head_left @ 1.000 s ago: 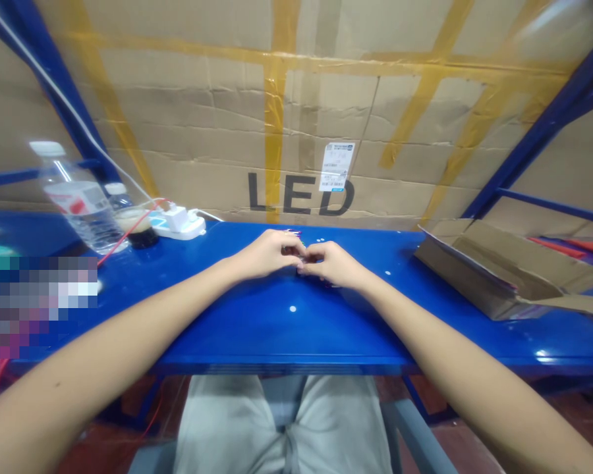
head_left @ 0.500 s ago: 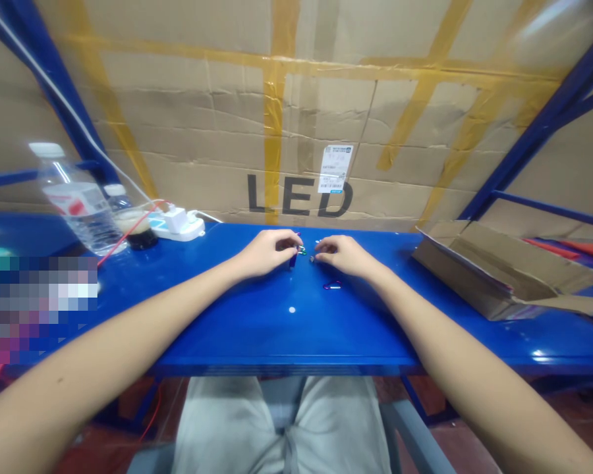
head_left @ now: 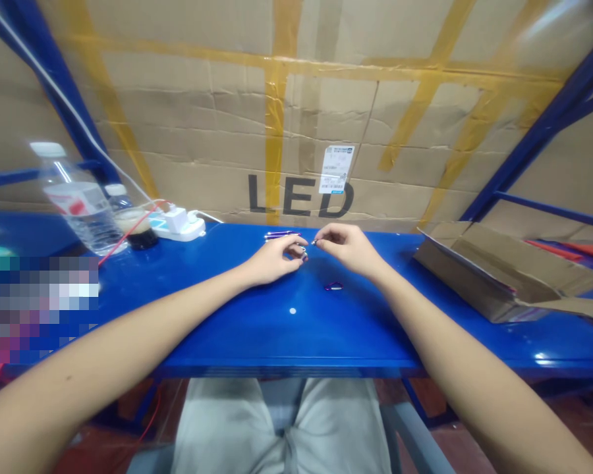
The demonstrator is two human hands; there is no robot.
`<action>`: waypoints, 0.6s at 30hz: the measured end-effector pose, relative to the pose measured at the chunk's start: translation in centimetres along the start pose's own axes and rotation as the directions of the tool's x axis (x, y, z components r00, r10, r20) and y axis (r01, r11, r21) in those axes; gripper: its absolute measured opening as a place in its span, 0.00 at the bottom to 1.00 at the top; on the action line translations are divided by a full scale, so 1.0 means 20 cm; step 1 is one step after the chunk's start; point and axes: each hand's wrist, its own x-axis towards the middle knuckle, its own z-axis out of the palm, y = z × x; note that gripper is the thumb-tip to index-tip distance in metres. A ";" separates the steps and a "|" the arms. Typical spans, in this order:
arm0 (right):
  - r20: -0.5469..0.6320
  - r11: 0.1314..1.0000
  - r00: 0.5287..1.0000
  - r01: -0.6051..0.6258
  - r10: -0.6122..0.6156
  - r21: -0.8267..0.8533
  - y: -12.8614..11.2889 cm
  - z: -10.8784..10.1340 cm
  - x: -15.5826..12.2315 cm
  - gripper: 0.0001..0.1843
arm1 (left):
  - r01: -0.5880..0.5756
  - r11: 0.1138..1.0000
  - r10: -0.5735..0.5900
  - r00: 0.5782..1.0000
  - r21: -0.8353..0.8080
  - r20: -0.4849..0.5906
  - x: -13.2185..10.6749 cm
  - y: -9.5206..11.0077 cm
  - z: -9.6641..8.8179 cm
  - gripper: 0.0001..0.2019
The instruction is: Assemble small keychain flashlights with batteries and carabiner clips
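Right fingers pinch one small part near one purple carabiner.

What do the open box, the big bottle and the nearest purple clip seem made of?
Box: matt brown cardboard, by its bent flaps.
Bottle: likely glossy clear plastic, from its ribbed wall.
Clip: perhaps coated metal, since it shines; plastic possible.

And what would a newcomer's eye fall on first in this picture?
Probably the big black letters LED on the taped cardboard behind the blue table come first. Next come the left grip and right grip, close together but apart above the table, the right one pinching a small shiny piece. A small purple loop lies on the table, lower in the view, and an open cardboard box stands to the right.
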 end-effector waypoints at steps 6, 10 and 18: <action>0.134 1.000 0.991 0.024 -0.022 -0.013 -0.02 0.03 -0.02 0.07 | 0.024 0.998 -0.022 0.999 -0.051 0.043 0.00 -0.01 0.01 0.16; 0.138 1.000 0.990 -0.003 0.000 0.018 -0.01 0.04 -0.03 0.07 | 0.062 0.994 -0.060 0.998 -0.092 0.028 -0.01 0.04 0.02 0.13; 0.087 0.993 0.996 -0.041 0.032 0.107 -0.01 0.05 -0.02 0.09 | 0.033 0.995 -0.024 0.995 0.098 -0.099 0.00 0.09 0.00 0.12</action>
